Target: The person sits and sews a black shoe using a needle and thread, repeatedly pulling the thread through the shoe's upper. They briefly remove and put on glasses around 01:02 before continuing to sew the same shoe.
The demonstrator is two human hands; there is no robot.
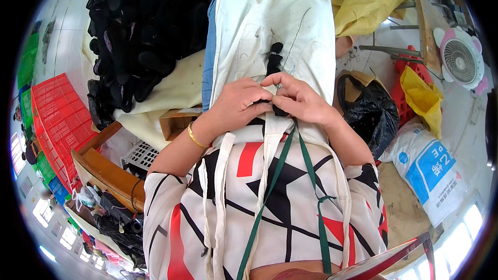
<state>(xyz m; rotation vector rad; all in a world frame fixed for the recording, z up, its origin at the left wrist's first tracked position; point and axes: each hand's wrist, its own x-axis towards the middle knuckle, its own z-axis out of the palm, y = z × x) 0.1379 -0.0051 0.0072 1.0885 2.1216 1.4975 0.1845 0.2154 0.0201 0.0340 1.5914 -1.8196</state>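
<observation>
Above my lap, both hands meet over a narrow black cloth piece point(274, 62), which lies lengthwise on a white cloth point(314, 46). My left hand point(238, 103) is closed, its fingertips pinching black fabric. My right hand point(301, 98) pinches the same piece from the other side, thumb and forefinger close to the left fingertips. A small shiny bit shows by the right fingers, too small to name. The piece's middle is hidden under my fingers. A dark loose thread point(298, 36) lies on the white cloth beyond.
A large heap of black cloth pieces point(150, 36) lies at the far left. Left are a red plastic crate point(62, 124) and a wooden drawer point(111, 179). At right stand a box with a black bag point(371, 111), a white sack point(428, 168) and a fan point(460, 57).
</observation>
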